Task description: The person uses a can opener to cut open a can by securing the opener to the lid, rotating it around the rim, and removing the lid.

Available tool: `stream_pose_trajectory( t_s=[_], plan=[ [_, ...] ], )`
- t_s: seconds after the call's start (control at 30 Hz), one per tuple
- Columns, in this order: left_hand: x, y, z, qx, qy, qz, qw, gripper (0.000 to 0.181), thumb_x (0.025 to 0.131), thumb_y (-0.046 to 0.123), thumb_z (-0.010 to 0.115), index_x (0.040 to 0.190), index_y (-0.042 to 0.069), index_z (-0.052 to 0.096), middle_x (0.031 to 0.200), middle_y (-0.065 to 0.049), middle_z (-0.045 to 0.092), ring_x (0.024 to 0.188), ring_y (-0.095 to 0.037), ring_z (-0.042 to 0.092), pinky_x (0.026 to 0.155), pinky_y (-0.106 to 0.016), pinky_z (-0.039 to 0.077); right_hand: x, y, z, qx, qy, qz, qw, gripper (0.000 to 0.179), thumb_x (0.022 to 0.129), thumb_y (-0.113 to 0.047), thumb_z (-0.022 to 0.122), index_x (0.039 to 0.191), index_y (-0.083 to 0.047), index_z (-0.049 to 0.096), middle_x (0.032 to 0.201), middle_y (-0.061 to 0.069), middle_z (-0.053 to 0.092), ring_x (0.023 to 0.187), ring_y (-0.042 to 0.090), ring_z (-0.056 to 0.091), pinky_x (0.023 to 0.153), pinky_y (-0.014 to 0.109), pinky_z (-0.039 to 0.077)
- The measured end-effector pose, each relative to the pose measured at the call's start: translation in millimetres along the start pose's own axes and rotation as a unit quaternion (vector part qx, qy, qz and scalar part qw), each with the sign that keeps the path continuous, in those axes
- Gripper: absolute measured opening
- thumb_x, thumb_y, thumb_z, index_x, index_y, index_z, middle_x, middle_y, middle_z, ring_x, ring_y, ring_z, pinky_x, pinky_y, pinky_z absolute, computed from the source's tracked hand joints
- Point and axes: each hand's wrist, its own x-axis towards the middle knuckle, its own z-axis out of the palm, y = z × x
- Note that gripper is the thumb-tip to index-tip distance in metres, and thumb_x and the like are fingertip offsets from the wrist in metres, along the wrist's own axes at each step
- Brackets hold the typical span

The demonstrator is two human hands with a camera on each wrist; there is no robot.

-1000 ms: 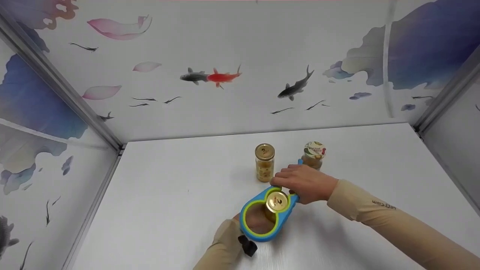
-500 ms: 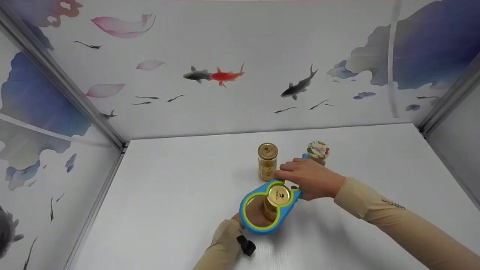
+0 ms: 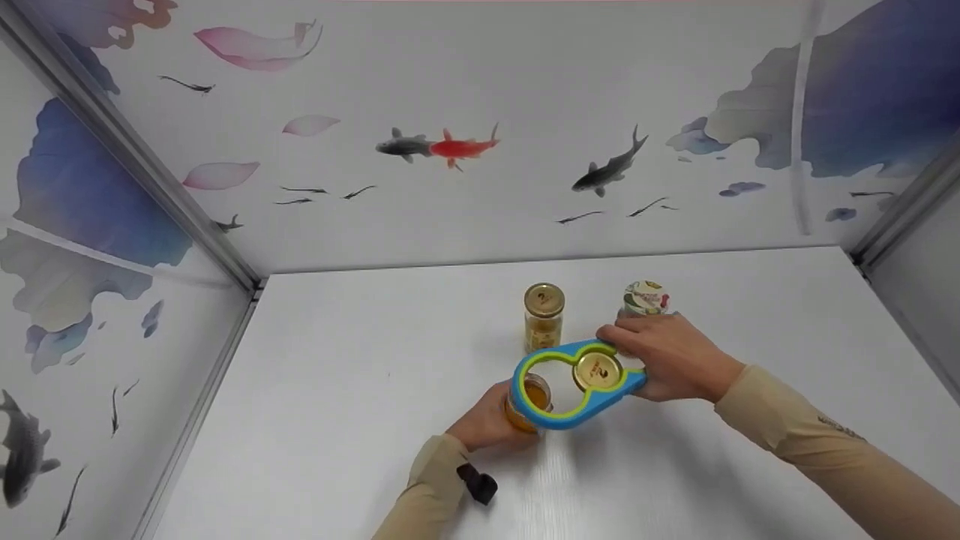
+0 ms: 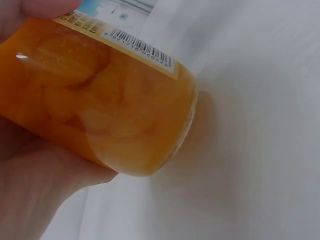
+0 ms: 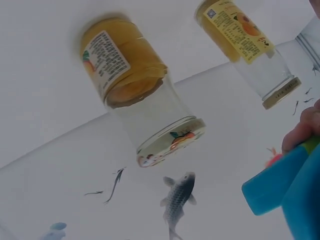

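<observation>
My left hand (image 3: 484,421) grips a glass jar (image 3: 536,393) of orange fruit pieces, its open mouth showing at the top. In the left wrist view the tilted jar (image 4: 110,105) fills much of the frame, its barcode label facing the camera, above a pale surface. My right hand (image 3: 675,356) grips a blue jar opener (image 3: 559,424) with green inner edging. Inside the opener's smaller loop sits a gold lid (image 3: 598,372), apart from the jar. The opener's larger loop overlaps the jar mouth in the head view. The handle is largely covered by my right hand.
A gold-lidded jar (image 3: 544,319) stands upright behind the opener on the white table (image 3: 337,390). Beyond my right hand is another jar (image 3: 646,298) with a fruit-printed lid, partly hidden. A printed wall (image 3: 465,217) borders the table's back edge.
The opener has moved right and up with the gold lid in its loop, away from the jar. The jar, earlier under the lid, now shows uncovered in my left hand.
</observation>
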Motion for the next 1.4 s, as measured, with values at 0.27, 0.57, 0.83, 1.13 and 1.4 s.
stream_pose_trajectory(
  t_s=[0.27, 0.57, 0.83, 1.13, 1.4],
  plan=[
    [-4.6, -32.6, -11.0, -0.046, 0.062, -0.039, 0.9962, 0.066, 0.068, -0.008, 0.078, 0.128, 0.004, 0.053, 0.116, -0.004, 0.062, 0.109, -0.018, 0.054, 0.102, -0.036, 0.038, -25.9, 14.7, 6.5, -0.023, 0.032, 0.040, 0.9984, 0.058, 0.063, -0.033, 0.086, 0.106, -0.011, 0.054, 0.095, 0.003, 0.068, 0.072, 0.020, 0.065, 0.057, 0.039, 0.054],
    [-7.3, -34.2, -18.5, -0.072, 0.112, -0.082, 0.9877, 0.064, 0.066, -0.011, 0.074, 0.125, -0.002, 0.052, 0.114, -0.011, 0.065, 0.106, -0.021, 0.057, 0.102, -0.039, 0.039, -59.0, 26.1, 16.9, -0.020, 0.008, 0.112, 0.9935, 0.060, 0.058, -0.016, 0.088, 0.105, -0.004, 0.053, 0.094, 0.011, 0.069, 0.070, 0.025, 0.066, 0.060, 0.043, 0.057],
    [-7.9, -34.0, -23.2, -0.062, 0.144, -0.107, 0.9818, 0.066, 0.067, -0.009, 0.076, 0.128, 0.002, 0.053, 0.116, -0.006, 0.064, 0.110, -0.021, 0.055, 0.105, -0.041, 0.037, -80.4, 36.1, 25.8, -0.025, 0.004, 0.139, 0.9900, 0.059, 0.058, -0.012, 0.088, 0.104, -0.002, 0.053, 0.093, 0.014, 0.068, 0.066, 0.025, 0.065, 0.059, 0.041, 0.057],
    [-5.9, -40.2, -32.8, -0.084, 0.186, -0.113, 0.9725, 0.064, 0.067, -0.010, 0.077, 0.125, 0.003, 0.053, 0.116, -0.007, 0.065, 0.111, -0.022, 0.055, 0.107, -0.043, 0.034, -91.7, 39.5, 31.6, -0.013, -0.025, 0.179, 0.9834, 0.056, 0.062, -0.016, 0.087, 0.103, -0.001, 0.052, 0.094, 0.017, 0.068, 0.067, 0.027, 0.064, 0.060, 0.045, 0.056],
    [4.9, -40.3, -44.9, -0.054, 0.200, -0.112, 0.9719, 0.070, 0.067, -0.008, 0.076, 0.131, 0.003, 0.050, 0.119, -0.007, 0.062, 0.111, -0.022, 0.053, 0.105, -0.043, 0.036, -93.7, 34.3, 40.4, -0.012, -0.033, 0.193, 0.9806, 0.057, 0.062, -0.020, 0.088, 0.102, -0.003, 0.051, 0.091, 0.015, 0.068, 0.064, 0.026, 0.064, 0.058, 0.045, 0.056]
  ],
)
